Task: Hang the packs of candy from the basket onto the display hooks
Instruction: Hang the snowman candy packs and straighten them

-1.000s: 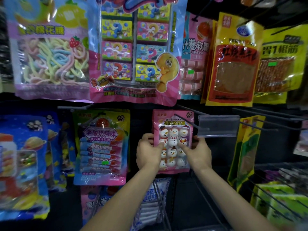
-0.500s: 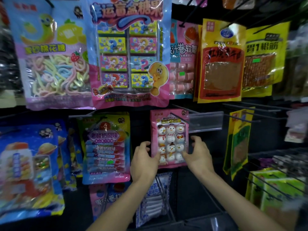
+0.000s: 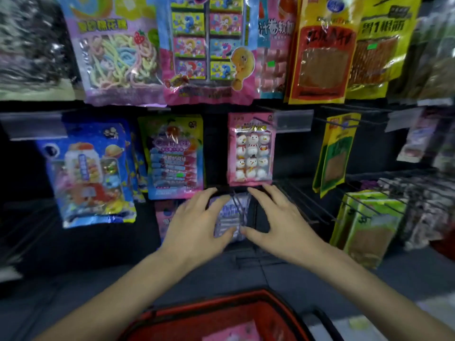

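A pink snowman candy pack (image 3: 251, 148) hangs upright on a display hook (image 3: 262, 122) at frame centre. The red basket (image 3: 209, 303) sits at bottom centre, with another pink pack (image 3: 231, 333) lying inside.

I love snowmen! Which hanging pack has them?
The small pink pack, mid-row, with white snowmen inside. The green-topped pack left of it and yellow pack right of it have none.

Dark display wall (image 3: 215, 148) (dimly lit) — grey floor (image 3: 406, 274) below.

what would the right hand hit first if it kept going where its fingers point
Probably the bottom edge of the pink snowman pack, just above the right hand; depth is unclear, so it could pass in front.
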Demonstrator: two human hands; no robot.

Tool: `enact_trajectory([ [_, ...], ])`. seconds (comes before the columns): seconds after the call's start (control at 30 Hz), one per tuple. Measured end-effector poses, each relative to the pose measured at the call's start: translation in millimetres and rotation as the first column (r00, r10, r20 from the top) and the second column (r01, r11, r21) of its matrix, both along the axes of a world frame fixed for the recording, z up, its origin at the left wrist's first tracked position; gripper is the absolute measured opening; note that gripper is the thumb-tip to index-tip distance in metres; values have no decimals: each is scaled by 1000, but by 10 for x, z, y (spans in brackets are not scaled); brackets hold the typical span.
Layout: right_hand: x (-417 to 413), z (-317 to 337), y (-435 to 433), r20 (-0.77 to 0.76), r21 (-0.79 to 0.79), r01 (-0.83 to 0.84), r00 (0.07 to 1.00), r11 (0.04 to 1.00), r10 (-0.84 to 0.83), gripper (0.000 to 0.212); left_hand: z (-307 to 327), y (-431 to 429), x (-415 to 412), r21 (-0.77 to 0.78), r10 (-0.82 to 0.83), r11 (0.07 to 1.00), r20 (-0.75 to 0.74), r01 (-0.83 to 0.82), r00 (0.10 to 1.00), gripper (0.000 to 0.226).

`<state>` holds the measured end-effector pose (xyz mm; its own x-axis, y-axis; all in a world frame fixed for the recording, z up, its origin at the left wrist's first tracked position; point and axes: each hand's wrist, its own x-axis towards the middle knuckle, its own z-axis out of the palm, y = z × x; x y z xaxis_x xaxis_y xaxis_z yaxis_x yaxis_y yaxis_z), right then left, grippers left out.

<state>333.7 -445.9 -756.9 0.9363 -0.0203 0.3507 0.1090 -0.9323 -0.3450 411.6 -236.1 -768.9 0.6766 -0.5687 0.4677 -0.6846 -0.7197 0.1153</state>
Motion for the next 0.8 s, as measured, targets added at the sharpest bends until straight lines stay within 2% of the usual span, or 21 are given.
enact_trajectory([
  [0.1, -416, -213, 186, -127, -70, -72, 990, 995, 62, 96, -184, 319, -338, 68, 4, 998, 10, -5, 1000, 80],
  [0.2, -760, -549, 326, -256, -69, -127, 961, 990, 105, 97, -448, 635, -659, 148, 15, 989, -50, -8, 999, 85],
  [0.37, -1026, -1353, 444, -463, 58, -134, 874, 989, 146, 96, -1130, 1094, -1058, 209, 41, 978, -154, -8, 987, 80],
  [0.53, -977, -2149, 481, -737, 111, 80, 676, 991, 28, 96, -1780, 1368, -1162, 252, 69, 968, -249, -4, 966, 68],
  [0.63, -844, -2539, 505, -789, 65, 215, 609, 974, -82, 91, -2090, 1435, -1108, 286, 117, 958, -306, -26, 945, 65],
  [0.8, -736, -2938, 605, -831, 31, 403, 519, 915, -200, 97, -2409, 1442, -993, 313, 215, 947, -468, -66, 857, 66],
])
